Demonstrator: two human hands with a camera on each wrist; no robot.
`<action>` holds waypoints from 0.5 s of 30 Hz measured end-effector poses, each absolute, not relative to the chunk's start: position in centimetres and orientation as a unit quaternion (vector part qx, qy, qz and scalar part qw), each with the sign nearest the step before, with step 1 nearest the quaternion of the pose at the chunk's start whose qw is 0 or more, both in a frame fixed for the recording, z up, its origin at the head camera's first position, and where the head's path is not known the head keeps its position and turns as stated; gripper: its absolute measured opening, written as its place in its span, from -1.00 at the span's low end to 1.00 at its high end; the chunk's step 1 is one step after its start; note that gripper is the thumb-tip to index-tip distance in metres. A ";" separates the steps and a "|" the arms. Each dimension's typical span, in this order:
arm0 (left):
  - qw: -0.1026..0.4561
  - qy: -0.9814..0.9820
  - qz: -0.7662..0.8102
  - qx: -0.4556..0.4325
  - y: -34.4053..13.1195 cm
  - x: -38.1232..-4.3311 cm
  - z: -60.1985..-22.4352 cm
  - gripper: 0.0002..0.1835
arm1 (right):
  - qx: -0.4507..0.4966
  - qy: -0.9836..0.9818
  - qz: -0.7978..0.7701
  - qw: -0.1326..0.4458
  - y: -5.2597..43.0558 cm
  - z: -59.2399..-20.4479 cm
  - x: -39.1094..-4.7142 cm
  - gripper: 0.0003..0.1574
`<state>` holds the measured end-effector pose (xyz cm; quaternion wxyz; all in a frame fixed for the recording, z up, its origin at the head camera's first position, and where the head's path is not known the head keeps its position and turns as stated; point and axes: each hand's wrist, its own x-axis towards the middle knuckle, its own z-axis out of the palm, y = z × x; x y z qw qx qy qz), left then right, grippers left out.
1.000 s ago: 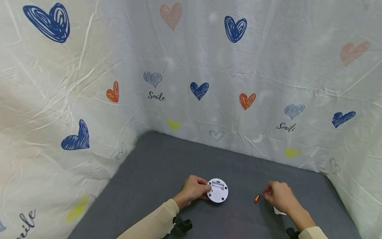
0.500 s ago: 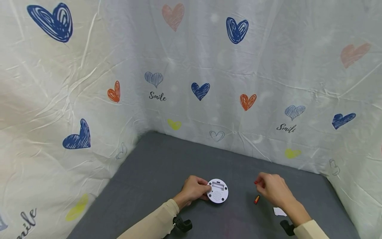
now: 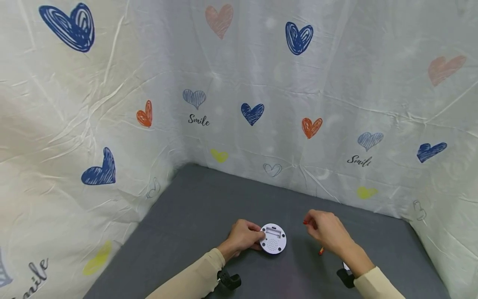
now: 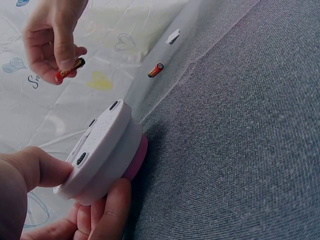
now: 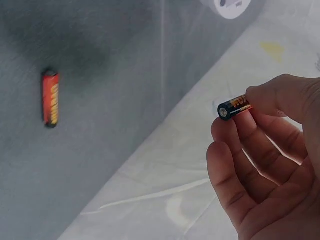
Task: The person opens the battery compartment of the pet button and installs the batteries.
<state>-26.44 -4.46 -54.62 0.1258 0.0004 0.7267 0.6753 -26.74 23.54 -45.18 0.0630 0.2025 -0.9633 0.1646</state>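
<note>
My left hand [image 3: 244, 237] grips the rim of a round white device [image 3: 273, 239], thumb on its upturned underside. That face has an uncovered battery compartment, a patch of small holes and dark feet; in the left wrist view a pink part [image 4: 137, 159] shows at its lower end, against the cloth. To the right and above the table, my right hand [image 3: 330, 230] pinches a red and black battery [image 5: 235, 107] between thumb and fingers. A second battery [image 5: 50, 99] lies on the cloth below that hand, partly hidden by it in the head view.
A small white piece [image 4: 173, 36] lies on the grey table cloth [image 3: 209, 199] at the right, mostly covered by the right wrist in the head view. White curtains [image 3: 231, 74] printed with hearts hang behind the table and at its sides.
My right hand has lifted and moved left toward the device, carrying the battery past the one on the cloth. The left hand and the device stay in place.
</note>
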 end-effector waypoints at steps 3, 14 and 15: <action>0.126 0.724 0.678 0.002 -4.4 -26.4 -54.6 -0.76 | 0.212 -0.962 0.163 0.065 22.7 -45.3 -26.9 -0.79; 0.124 0.727 0.675 -0.003 -4.5 -26.5 -54.7 -0.76 | 0.252 -0.953 0.150 0.077 19.8 -46.4 -27.4 -0.80; 0.124 0.727 0.675 -0.003 -4.5 -26.5 -54.7 -0.76 | 0.255 -0.952 0.149 0.078 19.5 -46.5 -27.4 -0.79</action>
